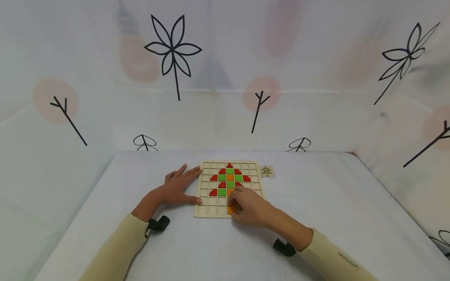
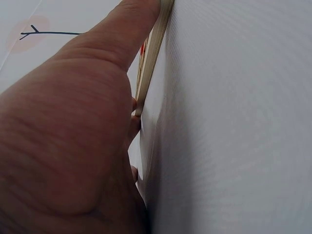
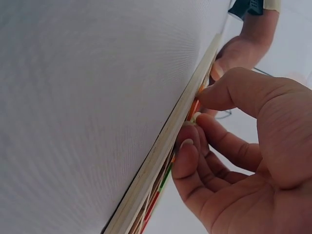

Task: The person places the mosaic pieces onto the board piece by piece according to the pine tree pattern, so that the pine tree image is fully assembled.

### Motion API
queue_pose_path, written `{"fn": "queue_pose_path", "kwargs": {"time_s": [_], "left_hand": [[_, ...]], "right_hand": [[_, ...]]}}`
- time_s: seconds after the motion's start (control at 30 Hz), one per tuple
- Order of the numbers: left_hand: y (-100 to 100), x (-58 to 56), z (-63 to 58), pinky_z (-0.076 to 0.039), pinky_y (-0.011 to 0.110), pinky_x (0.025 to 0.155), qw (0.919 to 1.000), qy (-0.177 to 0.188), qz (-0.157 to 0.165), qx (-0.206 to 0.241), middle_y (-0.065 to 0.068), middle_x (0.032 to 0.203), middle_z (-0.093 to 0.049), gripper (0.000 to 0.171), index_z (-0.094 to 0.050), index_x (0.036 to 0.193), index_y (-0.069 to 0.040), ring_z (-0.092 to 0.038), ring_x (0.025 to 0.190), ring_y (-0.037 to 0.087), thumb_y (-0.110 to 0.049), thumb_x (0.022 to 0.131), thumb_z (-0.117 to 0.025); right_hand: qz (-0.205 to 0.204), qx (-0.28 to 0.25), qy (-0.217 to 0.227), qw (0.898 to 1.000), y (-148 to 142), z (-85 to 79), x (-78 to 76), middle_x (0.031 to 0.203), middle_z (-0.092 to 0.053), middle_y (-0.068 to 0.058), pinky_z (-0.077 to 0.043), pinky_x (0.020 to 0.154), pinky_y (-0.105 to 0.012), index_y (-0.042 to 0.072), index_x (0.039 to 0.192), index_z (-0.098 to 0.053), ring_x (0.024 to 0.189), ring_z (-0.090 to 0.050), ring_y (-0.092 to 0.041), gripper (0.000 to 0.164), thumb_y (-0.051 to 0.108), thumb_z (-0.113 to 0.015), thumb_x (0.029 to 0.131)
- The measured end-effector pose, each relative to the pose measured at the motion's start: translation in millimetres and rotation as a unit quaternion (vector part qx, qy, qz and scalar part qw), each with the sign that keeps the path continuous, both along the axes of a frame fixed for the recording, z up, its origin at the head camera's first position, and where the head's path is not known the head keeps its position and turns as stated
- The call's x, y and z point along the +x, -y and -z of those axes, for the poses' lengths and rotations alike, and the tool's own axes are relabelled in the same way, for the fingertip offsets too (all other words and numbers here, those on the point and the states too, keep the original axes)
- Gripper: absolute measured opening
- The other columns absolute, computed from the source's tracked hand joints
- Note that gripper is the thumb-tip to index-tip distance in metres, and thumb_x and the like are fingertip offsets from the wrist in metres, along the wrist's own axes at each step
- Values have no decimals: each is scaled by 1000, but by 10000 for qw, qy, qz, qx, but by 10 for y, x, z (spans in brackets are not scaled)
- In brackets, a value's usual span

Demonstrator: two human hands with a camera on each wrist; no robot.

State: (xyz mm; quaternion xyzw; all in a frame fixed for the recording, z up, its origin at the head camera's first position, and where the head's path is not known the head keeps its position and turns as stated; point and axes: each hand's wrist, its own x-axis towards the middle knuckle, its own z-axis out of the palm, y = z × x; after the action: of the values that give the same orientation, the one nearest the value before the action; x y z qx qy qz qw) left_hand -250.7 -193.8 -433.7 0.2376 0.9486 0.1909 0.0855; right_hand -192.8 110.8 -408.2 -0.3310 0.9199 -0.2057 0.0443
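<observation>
A square wooden grid board (image 1: pixel 212 210) lies on the white table, holding red, green and orange pieces in a tree-like pattern. My left hand (image 1: pixel 177 189) is spread along its left side, with thumb and fingertips at the edge. In the left wrist view the thumb (image 2: pixel 126 34) rests against the board's rim (image 2: pixel 157 53). Over the board's lower middle, my right hand (image 1: pixel 253 207) pinches an orange square tile (image 1: pixel 231 210) at the bottom row. The right wrist view shows the thumb and curled fingers (image 3: pixel 187 158) close around that tile (image 3: pixel 193 108), partly hiding it.
A small pattern card (image 1: pixel 267 171) with a tree picture lies by the board's upper right edge. White cloth walls with plant drawings stand behind and at the sides. Dark camera mounts (image 1: pixel 159 223) are strapped at both wrists.
</observation>
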Motion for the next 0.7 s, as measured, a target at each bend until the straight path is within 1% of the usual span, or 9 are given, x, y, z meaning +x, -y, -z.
{"fn": "queue_pose_path", "kwargs": {"time_s": [0.13, 0.33, 0.43, 0.53, 0.7], "left_hand": [[-8, -11, 23, -10, 69, 124, 10000, -34, 19, -30, -2, 178, -20, 111, -27, 171, -24, 1, 164, 42, -73, 84, -76], [-27, -21, 39, -10, 68, 124, 10000, -7, 65, -34, -3, 178, -19, 111, -26, 171, -25, 2, 164, 41, -73, 84, -76], [-32, -27, 33, -10, 68, 124, 10000, -10, 52, -51, -3, 178, -19, 111, -26, 171, -25, 2, 164, 41, -73, 84, -76], [-24, -25, 35, -10, 68, 124, 10000, -3, 40, -53, -3, 178, -19, 111, -26, 171, -25, 2, 164, 41, -73, 84, -76], [4, -30, 60, -9, 69, 123, 9999, 80, 75, -46, -3, 178, -17, 110, -24, 171, -26, 3, 164, 41, -74, 86, -74]], "right_hand": [[23, -51, 57, 10000, -31, 1, -6, 94, -58, 8, -51, 72, -22, 15, 103, -71, 84, -55, -11, 20, 14, -84, 88], [148, -281, 58, 9995, -191, -14, -24, 90, -61, 7, -52, 72, -24, 14, 100, -72, 83, -56, -12, 15, 7, -78, 88], [281, -431, 10, 9987, -318, -42, -60, 90, -61, 7, -52, 72, -24, 13, 99, -72, 83, -57, -13, 12, 5, -76, 90], [408, -555, -126, 9975, -471, -62, -104, 92, -61, 8, -53, 73, -24, 12, 99, -72, 84, -58, -14, 11, 5, -76, 92], [757, -643, -408, 9942, -769, -37, -196, 94, -63, 7, -54, 73, -24, 10, 102, -70, 85, -58, -13, 14, 2, -75, 92]]}}
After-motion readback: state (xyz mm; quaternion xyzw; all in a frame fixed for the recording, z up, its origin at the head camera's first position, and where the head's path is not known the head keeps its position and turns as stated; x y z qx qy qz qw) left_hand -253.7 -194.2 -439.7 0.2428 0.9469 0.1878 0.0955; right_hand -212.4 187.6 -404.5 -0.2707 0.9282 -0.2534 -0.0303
